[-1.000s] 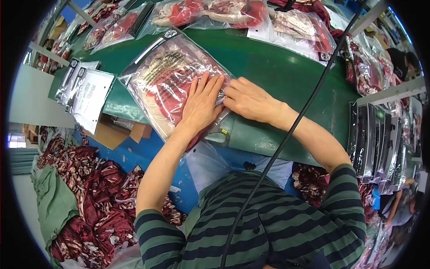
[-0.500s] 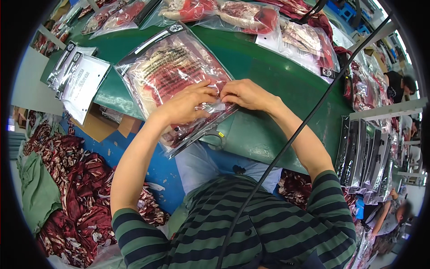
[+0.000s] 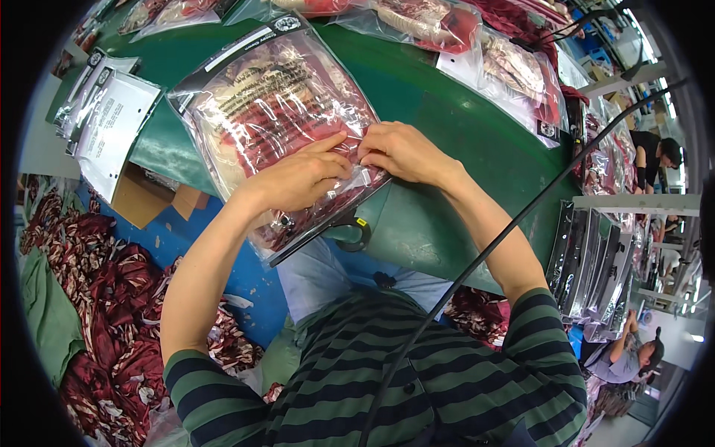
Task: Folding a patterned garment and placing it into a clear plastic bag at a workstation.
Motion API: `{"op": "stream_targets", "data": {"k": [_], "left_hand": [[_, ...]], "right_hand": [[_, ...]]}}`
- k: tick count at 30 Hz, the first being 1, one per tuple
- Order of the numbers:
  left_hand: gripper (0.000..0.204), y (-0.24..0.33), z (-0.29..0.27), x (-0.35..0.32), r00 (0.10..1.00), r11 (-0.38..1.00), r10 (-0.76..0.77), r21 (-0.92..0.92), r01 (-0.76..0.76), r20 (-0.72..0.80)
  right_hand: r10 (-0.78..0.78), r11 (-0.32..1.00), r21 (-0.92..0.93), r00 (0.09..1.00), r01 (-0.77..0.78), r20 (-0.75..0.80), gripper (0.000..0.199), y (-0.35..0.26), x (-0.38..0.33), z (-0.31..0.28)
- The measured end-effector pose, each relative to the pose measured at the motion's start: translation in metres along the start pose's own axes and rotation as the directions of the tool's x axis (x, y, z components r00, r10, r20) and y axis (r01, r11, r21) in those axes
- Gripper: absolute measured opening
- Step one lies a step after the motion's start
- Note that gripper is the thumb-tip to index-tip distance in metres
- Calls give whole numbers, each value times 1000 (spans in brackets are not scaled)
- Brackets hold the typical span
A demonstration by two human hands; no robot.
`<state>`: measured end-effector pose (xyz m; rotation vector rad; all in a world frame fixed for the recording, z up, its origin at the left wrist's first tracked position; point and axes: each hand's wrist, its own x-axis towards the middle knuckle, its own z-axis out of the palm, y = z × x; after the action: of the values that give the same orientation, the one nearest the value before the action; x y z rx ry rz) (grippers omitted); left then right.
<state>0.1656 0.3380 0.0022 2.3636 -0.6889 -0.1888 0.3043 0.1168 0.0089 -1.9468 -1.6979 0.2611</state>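
Observation:
A clear plastic bag (image 3: pixel 261 97) holding folded red and cream cloth lies tilted across the green table in front of me. It has a black header strip at its far end. My left hand (image 3: pixel 304 177) rests on the bag's near half, palm down and fingers stretched out. Beside it, my right hand (image 3: pixel 408 153) has its thumb and fingers pinched together at the bag's right edge, where the plastic is creased. The fingertips of both hands are close together. Under the near edge of the bag, a black curved piece (image 3: pixel 354 235) with a yellow label sticks out.
White printed sheets (image 3: pixel 119 123) in plastic lie at the table's (image 3: pixel 439 97) left edge. Filled bags (image 3: pixel 417 22) line the far side. Red cloth (image 3: pixel 112 320) is heaped on the floor at left. A black cable (image 3: pixel 491 261) crosses the view. Black-edged packages (image 3: pixel 592 268) stand at right, near other people.
The view has shifted a little, so the bag sits slightly farther up and left. My left fingers have slid slightly over the plastic; the right hand keeps its pinch at the edge.

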Motion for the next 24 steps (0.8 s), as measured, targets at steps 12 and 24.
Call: {"op": "stream_targets", "data": {"k": [12,24], "left_hand": [[26,-1,9,-4,992,999,-45,-27,42,-122],[16,-1,12,-9,978,985,-67,-169,33,-196]], "right_hand": [[184,982,-55,972,-178,145,6,-10,18,0],[429,902,-200,839,-382,334,14,-13,38,-1]]}}
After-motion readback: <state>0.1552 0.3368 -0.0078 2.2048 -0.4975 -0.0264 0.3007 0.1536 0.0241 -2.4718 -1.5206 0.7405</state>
